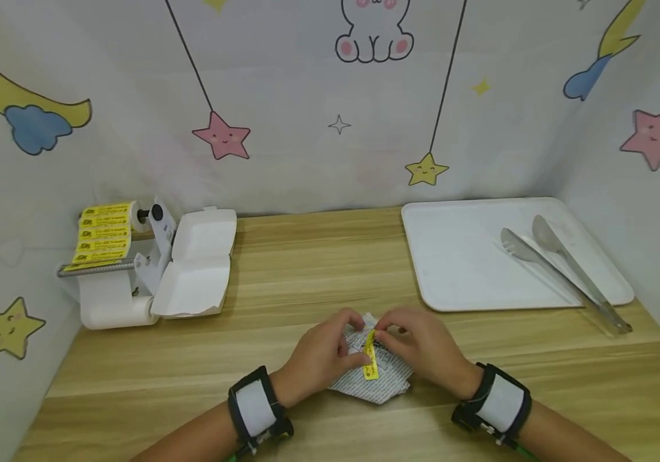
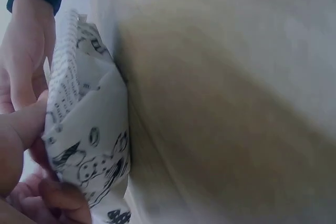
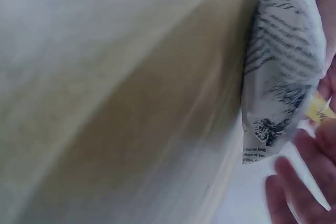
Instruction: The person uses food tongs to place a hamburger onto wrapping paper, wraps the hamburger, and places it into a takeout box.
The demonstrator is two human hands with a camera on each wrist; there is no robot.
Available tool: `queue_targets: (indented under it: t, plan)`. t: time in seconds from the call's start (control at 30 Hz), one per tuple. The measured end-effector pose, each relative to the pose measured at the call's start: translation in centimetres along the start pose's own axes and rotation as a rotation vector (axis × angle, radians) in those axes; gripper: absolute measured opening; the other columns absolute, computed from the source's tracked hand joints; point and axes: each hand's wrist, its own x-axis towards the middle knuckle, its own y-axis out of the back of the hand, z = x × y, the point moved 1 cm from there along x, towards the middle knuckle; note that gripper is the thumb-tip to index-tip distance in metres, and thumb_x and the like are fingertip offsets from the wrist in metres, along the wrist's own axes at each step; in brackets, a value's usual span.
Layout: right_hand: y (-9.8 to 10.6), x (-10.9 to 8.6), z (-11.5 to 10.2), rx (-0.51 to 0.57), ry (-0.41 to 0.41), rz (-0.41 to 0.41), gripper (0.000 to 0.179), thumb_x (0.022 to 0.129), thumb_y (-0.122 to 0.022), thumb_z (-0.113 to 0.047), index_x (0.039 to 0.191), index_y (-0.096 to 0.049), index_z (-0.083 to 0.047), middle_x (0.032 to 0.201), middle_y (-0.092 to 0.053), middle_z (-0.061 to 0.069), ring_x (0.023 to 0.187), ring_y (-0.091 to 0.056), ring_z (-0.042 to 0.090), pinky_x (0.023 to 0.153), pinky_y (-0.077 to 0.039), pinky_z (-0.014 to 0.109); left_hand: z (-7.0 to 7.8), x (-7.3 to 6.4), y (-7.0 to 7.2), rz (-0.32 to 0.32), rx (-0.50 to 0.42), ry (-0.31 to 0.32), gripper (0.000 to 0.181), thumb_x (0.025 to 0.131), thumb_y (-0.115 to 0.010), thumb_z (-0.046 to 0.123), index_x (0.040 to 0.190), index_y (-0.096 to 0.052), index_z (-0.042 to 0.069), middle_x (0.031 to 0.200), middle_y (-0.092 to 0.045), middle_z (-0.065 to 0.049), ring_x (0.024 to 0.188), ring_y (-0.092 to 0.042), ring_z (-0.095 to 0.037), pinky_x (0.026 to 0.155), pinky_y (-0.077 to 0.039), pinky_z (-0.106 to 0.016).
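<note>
A packet (image 1: 367,389) wrapped in newsprint-patterned paper lies on the table in front of me. A yellow printed sticker (image 1: 371,370) runs across its top. My right hand (image 1: 426,343) pinches the sticker's far end between thumb and forefinger. From the other side, my left hand (image 1: 319,353) holds the packet with curved fingers, its thumb touching the sticker's edge. Printed drawings show on the packet's side (image 2: 97,135) in the left wrist view. In the right wrist view a bit of the sticker (image 3: 317,108) shows beside the packet (image 3: 278,61). What the paper wraps is hidden.
At the back left stands a label dispenser (image 1: 162,240) with a roll of yellow stickers (image 1: 104,234). An open white clamshell box (image 1: 199,269) sits beside it. Metal tongs (image 1: 572,269) lie across a white tray (image 1: 462,256) at the back right. Patterned walls enclose the table (image 1: 318,269).
</note>
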Motion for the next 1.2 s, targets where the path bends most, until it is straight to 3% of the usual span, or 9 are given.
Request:
queue_targets:
  t: [0.13,0.27,0.37,0.57,0.73,0.83,0.9,1.07,1.2]
  plan:
    - [0.2,-0.3,-0.1,-0.004,0.031,0.042,0.013,0.086,-0.082,-0.012,0.090,-0.072,-0.020,0.095,-0.070,-0.007,0.080,-0.060,0.009,0.062,-0.052,0.025,-0.1,0.0,0.2,-0.013,0.034,0.003,0.042,0.084,-0.085,0.022,0.117,-0.062,0.010,0.069,-0.051,0.009,0.056,-0.045,0.000,0.050,-0.038,-0.020]
    - [0.3,-0.4,-0.2,0.054,-0.052,-0.003,0.014,0.090,-0.078,-0.011,0.088,-0.068,-0.021,0.091,-0.068,-0.008,0.066,-0.054,0.005,0.054,-0.047,0.021,0.1,0.1,0.1,-0.023,0.071,-0.027,0.036,0.083,-0.084,0.026,0.112,-0.068,0.012,0.082,-0.060,0.006,0.060,-0.046,0.001,0.053,-0.041,-0.019]
    - [0.3,-0.4,-0.2,0.034,-0.088,-0.020,0.016,0.091,-0.077,-0.011,0.088,-0.066,-0.022,0.089,-0.068,-0.008,0.061,-0.051,0.001,0.052,-0.046,0.020,0.2,0.1,0.0,-0.046,0.086,-0.038,0.040,0.082,-0.085,0.028,0.113,-0.069,0.010,0.096,-0.068,0.002,0.063,-0.046,0.001,0.056,-0.042,-0.018]
    - [0.3,-0.2,-0.3,-0.035,-0.072,-0.005,0.018,0.090,-0.077,-0.011,0.086,-0.064,-0.022,0.087,-0.068,-0.009,0.061,-0.052,-0.001,0.054,-0.045,0.019,0.5,0.0,0.0,-0.111,0.148,-0.040,0.056,0.075,-0.089,0.034,0.118,-0.065,0.008,0.110,-0.070,-0.002,0.077,-0.057,-0.006,0.069,-0.050,-0.022]
    - [-0.1,0.4,-0.1,-0.029,-0.154,-0.040,0.019,0.089,-0.076,-0.011,0.082,-0.064,-0.023,0.080,-0.063,-0.014,0.070,-0.055,0.000,0.061,-0.047,0.022,1.0,-0.2,-0.2,-0.103,0.187,-0.038,0.060,0.074,-0.091,0.032,0.119,-0.060,0.007,0.116,-0.069,-0.005,0.103,-0.065,-0.015,0.089,-0.054,-0.032]
    - [-0.1,0.7,-0.2,-0.037,-0.176,-0.053,0.019,0.089,-0.077,-0.012,0.081,-0.065,-0.024,0.078,-0.061,-0.017,0.072,-0.056,0.001,0.062,-0.047,0.023,1.0,-0.2,-0.3,-0.102,0.186,-0.029,0.059,0.074,-0.091,0.031,0.116,-0.056,0.009,0.111,-0.068,-0.003,0.097,-0.064,-0.013,0.084,-0.054,-0.031]
    - [0.0,0.7,-0.3,-0.063,-0.126,-0.045,0.018,0.089,-0.077,-0.012,0.082,-0.065,-0.022,0.079,-0.061,-0.015,0.072,-0.057,0.004,0.061,-0.046,0.022,1.0,-0.2,-0.3,-0.109,0.183,-0.033,0.057,0.075,-0.091,0.031,0.114,-0.055,0.011,0.107,-0.068,-0.001,0.093,-0.062,-0.010,0.080,-0.053,-0.029]
    - [0.4,0.1,-0.5,-0.084,0.092,0.018,0.016,0.087,-0.076,-0.009,0.087,-0.064,-0.019,0.083,-0.062,-0.011,0.071,-0.057,0.007,0.057,-0.043,0.017,1.0,-0.1,-0.1,-0.135,0.182,-0.054,0.051,0.076,-0.088,0.031,0.112,-0.058,0.012,0.104,-0.068,0.001,0.093,-0.062,-0.009,0.081,-0.053,-0.028]
    - [0.5,-0.3,-0.1,-0.030,0.105,0.037,0.019,0.087,-0.077,-0.006,0.088,-0.063,-0.020,0.083,-0.063,-0.012,0.067,-0.053,0.001,0.054,-0.041,0.014,1.2,-0.1,-0.1,-0.142,0.182,-0.050,0.048,0.077,-0.087,0.033,0.110,-0.059,0.012,0.102,-0.067,0.003,0.089,-0.060,-0.007,0.079,-0.052,-0.026]
